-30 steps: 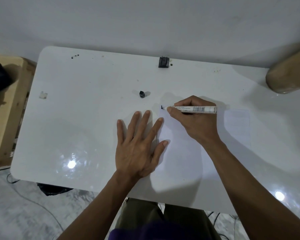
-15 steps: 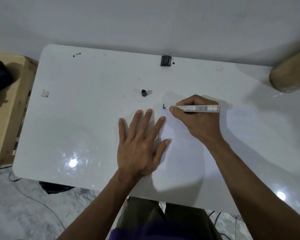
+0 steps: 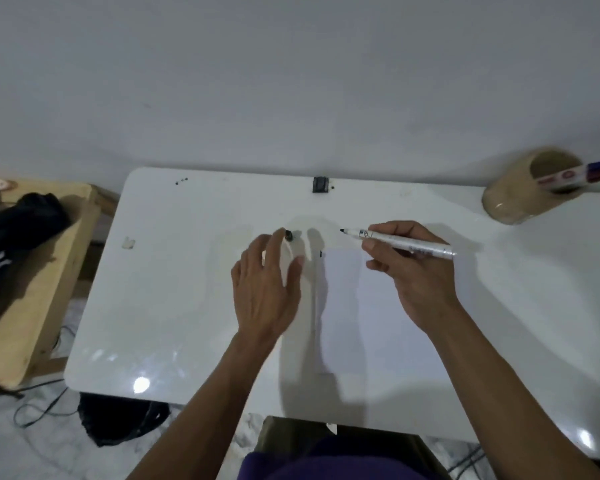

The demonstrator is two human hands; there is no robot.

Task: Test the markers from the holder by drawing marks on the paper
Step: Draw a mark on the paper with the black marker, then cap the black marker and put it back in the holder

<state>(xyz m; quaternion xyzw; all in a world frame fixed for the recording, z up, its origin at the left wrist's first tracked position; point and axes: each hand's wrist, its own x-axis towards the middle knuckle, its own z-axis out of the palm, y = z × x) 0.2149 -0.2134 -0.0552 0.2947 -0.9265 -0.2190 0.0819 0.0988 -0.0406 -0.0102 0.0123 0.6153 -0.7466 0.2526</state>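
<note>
Right hand (image 3: 416, 275) grips white marker (image 3: 400, 243), tip off paper (image 3: 371, 306). Left hand (image 3: 264, 289) fingers spread loose, blurred, partly hiding black cap (image 3: 288, 235). Holder (image 3: 530, 188) far right; its marker (image 3: 582, 176) cut off by frame edge.

Print on the marker (image 3: 404, 243) barrel, too blurred to read

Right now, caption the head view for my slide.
Right hand lifts uncapped marker off paper; left hand reaches for black cap.

White marker (image 3: 404, 244) uncapped, tip raised; paper (image 3: 371, 306) bears short mark (image 3: 321, 253); holder (image 3: 530, 188) far right.
</note>
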